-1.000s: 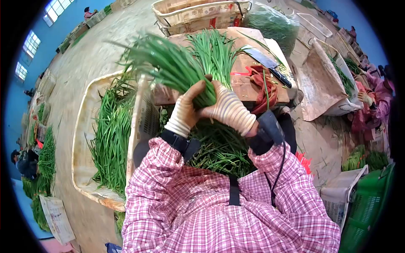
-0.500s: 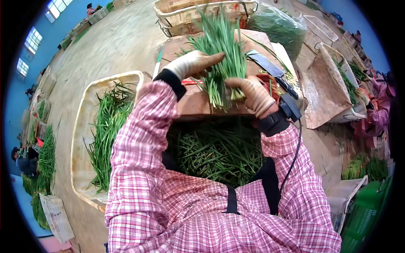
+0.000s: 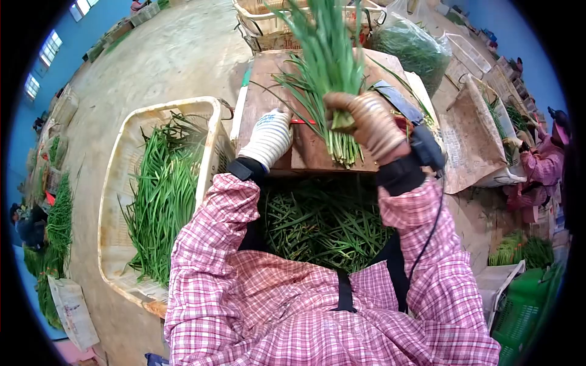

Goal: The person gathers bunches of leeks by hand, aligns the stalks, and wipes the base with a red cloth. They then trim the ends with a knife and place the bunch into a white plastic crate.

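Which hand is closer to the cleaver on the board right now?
Right. The right hand, gripping the chive bunch, sits right beside the cleaver; the left hand rests across the board.

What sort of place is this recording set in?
Likely a vegetable sorting and packing hall: a crate full of green stalks on bare floor, a wooden board with a cleaver where the right hand grips a bunch, and another person working nearby.

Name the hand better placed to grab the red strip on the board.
Left, likely: the left hand rests free beside the red strip, while the right hand grips the chive bunch.
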{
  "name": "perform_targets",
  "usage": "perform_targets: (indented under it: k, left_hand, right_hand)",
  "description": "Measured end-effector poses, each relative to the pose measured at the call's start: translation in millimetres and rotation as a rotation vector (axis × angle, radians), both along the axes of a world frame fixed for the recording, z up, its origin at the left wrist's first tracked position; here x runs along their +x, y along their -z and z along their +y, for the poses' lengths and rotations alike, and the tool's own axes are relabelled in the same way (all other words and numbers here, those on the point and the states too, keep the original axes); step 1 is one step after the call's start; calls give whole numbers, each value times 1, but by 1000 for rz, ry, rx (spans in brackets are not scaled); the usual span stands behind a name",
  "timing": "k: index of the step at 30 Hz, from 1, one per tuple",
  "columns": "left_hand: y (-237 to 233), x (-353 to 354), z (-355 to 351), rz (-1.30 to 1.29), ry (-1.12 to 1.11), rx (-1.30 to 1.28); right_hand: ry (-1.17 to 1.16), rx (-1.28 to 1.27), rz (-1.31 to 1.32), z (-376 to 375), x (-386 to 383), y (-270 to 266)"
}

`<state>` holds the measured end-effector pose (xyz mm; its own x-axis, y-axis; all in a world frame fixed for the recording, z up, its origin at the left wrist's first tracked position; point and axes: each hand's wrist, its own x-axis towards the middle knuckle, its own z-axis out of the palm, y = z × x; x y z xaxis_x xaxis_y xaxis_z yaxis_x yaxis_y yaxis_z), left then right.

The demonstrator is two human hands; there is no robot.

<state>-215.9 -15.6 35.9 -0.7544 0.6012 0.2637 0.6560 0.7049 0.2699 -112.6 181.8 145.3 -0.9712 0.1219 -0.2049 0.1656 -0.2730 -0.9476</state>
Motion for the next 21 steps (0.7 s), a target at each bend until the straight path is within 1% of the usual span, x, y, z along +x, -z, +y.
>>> perform_targets:
  k: [1, 2, 4, 5, 6, 7, 8, 9, 11, 12, 13, 15, 17, 18, 20, 21]
  left_hand:
    - [7, -3, -3, 49, -16, 27]
    - [6, -3, -5, 40, -7, 22]
    - [1, 1, -9, 26, 23, 7]
    - [2, 2, -8, 32, 15, 60]
    - [-12, 9, -9, -36, -17, 10]
    - [-18, 12, -8, -122, -58, 125]
    - [-22, 11, -8, -206, -100, 239]
    - [-22, 5, -6, -281, -111, 284]
    - [-18, 1, 10, -447, -98, 509]
    - [-22, 7, 18, -538, -94, 621]
    - [-36, 17, 21, -651, -7, 630]
    - [-20, 15, 29, -667, 4, 621]
    - [-3, 11, 31, -701, 19, 635]
    - [3, 10, 29, -667, 37, 620]
    - [12, 10, 26, -600, 74, 589]
    - [11, 11, 27, -571, 47, 542]
  right_hand:
    - [17, -17, -80, -11, -6, 15]
    - [36, -37, -161, -20, -9, 32]
    - [63, -50, -181, -33, -4, 58]
    - [62, 32, -158, -33, -11, 72]
    - [-61, 383, 79, -25, -14, 90]
    - [-89, 732, 329, -25, -13, 90]
    - [-50, 602, 159, -28, -14, 90]
    - [10, 465, -5, -39, -10, 73]
    - [-93, 675, -110, -32, -23, 86]
    - [-130, 709, -98, -30, -20, 87]
    - [-165, 743, -85, -29, -18, 88]
    - [-206, 665, 78, -22, 0, 83]
    - [-142, 718, 37, -24, 22, 47]
    - [-117, 751, 127, -15, 35, 41]
    - [-39, 624, -16, 2, 47, 35]
    - [24, 691, 1, 13, 48, 39]
